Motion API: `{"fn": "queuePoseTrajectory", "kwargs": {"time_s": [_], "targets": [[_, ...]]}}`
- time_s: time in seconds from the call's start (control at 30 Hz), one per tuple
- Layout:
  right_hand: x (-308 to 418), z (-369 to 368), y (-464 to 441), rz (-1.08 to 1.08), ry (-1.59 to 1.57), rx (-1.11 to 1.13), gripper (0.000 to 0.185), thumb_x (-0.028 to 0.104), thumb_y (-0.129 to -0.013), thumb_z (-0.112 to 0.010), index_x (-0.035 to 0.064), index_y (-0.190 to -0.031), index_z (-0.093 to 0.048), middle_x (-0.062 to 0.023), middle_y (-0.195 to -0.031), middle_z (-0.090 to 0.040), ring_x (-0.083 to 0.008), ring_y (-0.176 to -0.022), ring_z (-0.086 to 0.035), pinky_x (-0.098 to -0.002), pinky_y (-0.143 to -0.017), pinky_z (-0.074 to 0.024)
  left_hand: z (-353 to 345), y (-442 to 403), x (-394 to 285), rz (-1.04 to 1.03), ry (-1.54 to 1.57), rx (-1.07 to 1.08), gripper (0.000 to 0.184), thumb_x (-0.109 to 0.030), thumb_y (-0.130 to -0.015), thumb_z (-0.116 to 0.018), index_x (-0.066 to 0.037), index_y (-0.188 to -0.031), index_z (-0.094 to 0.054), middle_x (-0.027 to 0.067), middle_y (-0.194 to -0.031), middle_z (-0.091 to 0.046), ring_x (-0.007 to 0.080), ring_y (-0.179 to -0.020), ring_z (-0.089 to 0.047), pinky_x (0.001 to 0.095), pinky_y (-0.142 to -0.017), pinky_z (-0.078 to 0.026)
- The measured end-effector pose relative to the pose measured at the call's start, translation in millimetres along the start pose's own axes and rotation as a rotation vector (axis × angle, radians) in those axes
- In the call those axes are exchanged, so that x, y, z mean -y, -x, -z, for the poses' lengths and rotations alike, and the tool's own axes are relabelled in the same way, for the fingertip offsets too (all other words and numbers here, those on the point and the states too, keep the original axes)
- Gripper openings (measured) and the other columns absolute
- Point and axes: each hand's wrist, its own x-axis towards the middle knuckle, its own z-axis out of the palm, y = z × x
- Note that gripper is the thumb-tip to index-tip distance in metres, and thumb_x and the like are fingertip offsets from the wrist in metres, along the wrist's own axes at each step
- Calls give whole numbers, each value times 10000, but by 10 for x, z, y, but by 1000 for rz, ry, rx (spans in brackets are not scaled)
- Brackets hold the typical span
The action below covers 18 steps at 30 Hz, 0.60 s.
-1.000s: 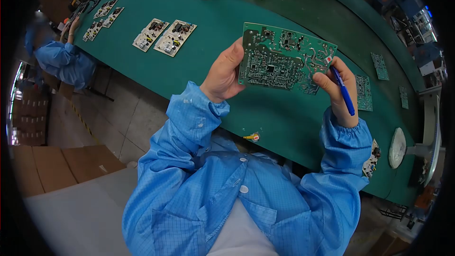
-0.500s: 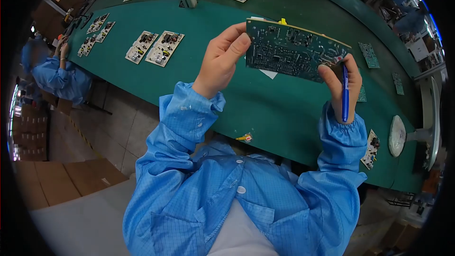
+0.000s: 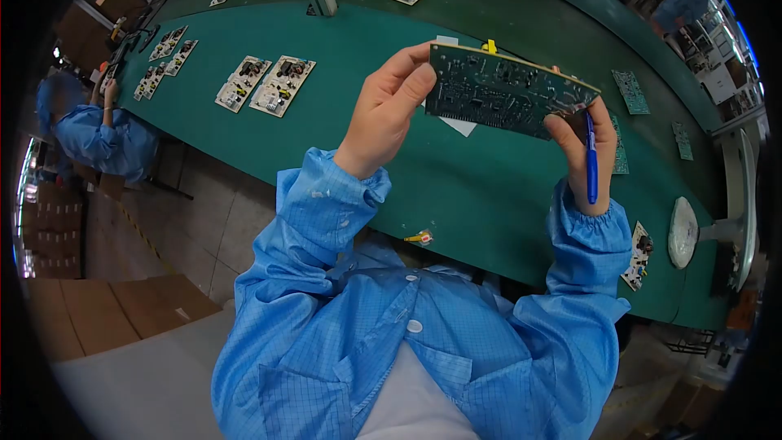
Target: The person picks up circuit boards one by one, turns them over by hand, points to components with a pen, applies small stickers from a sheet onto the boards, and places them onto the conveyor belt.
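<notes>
A green circuit board (image 3: 497, 91) is held up above the table, its solder side turned toward me. My left hand (image 3: 387, 106) grips its left end, thumb on the near face. At the right end my right hand (image 3: 588, 147) pinches the lower corner and also keeps a blue pen (image 3: 591, 163) between its fingers, pointing down. Yellow parts (image 3: 489, 46) show above the board's top edge; the rest of its far side is hidden. Behind the board, a white paper (image 3: 458, 125) lies partly covered on the table.
Several circuit boards lie component side up on the green table (image 3: 326, 138), two of them at left (image 3: 283, 86). More green boards (image 3: 630, 92) lie at right. A small yellow item (image 3: 419, 237) is near the front edge. Another person (image 3: 102, 130) sits at far left.
The circuit board has tilted so its face appears narrower, and its left end has shifted slightly right and down. Both hands keep their grip, with the pen still in the right.
</notes>
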Motion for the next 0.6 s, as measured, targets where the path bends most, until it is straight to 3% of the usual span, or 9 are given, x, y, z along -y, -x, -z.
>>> {"fn": "queuePoseTrajectory", "kwargs": {"time_s": [0.03, 0.1, 0.17, 0.2, 0.27, 0.33, 0.37, 0.5, 0.6], "targets": [[-103, 19, -6, 1, 0, 0, 232, 16, -795, -665, 9, -998, -553, -14, -831, -603, -60, -757, -552, -204, -701, -445, 3, -13, 3, -91, -73, 47, 358, -142, -943, -474, -11, -1276, -460, 28, -1060, -597, 73, -907, -550, 208, -802, -440], [-360, 41, -40, 472, 262, -155, 225, -19, -796, -652, 2, -996, -551, -80, -895, -635, -121, -793, -594, -245, -727, -473, 43, -24, 3, -69, -79, 72, 401, -121, -938, -478, -23, -1321, -411, 65, -1157, -559, 120, -1019, -524, 245, -881, -412], [-422, 24, -47, 566, 248, -170, 227, -17, -794, -653, 0, -996, -551, -119, -936, -640, -155, -798, -607, -260, -729, -483, 74, -18, 43, -47, -86, 97, 454, -101, -932, -483, -36, -1365, -363, 103, -1254, -520, 167, -1132, -499, 282, -960, -384], [-431, 18, -60, 658, 236, -187, 230, -16, -791, -654, -2, -997, -552, -158, -977, -645, -188, -803, -620, -274, -731, -493, 77, -20, 100, -47, -27, 61, 579, -108, -901, -541, -55, -1404, -259, 136, -1340, -417, 209, -1215, -420, 310, -998, -349], [-436, 12, -80, 707, 279, -181, 235, -23, -779, -656, -7, -990, -553, -179, -1003, -640, -205, -793, -624, -283, -724, -499, 56, 1, 216, -45, 34, 29, 726, -115, -870, -599, -73, -1444, -155, 170, -1425, -314, 251, -1297, -342, 339, -1037, -314], [-422, 7, -86, 751, 330, -180, 240, -30, -766, -658, -13, -982, -555, -200, -1029, -634, -221, -783, -628, -291, -716, -505, -37, 61, 305, -52, -54, 3, 1070, -139, -763, -733, -107, -1443, 93, 191, -1498, -80, 309, -1377, -145, 408, -1087, -219], [-391, -18, -81, 750, 375, -175, 254, -31, -745, -670, -14, -972, -557, -201, -1026, -634, -217, -782, -630, -292, -712, -508, -95, 59, 331, -23, -113, -5, 1336, -224, -635, -842, -132, -1390, 258, 224, -1490, 46, 350, -1375, -120, 439, -1090, -201], [-277, -139, -70, 785, 517, -190, 302, -45, -683, -694, 3, -952, -565, -187, -1003, -639, -215, -747, -637, -289, -661, -519, -334, 49, 540, -254, -272, -67, 1529, -398, -481, -898, -132, -1343, 336, 272, -1451, 157, 387, -1369, -94, 432, -1087, -216], [-247, -182, -57, 801, 538, -187, 308, -42, -671, -699, 19, -945, -571, -179, -982, -642, -234, -731, -643, -293, -632, -526, -445, 2, 612, -386, -330, -112, 1532, -431, -474, -887, -117, -1340, 337, 259, -1454, 165, 363, -1375, -69, 418, -1088, -218]]}}
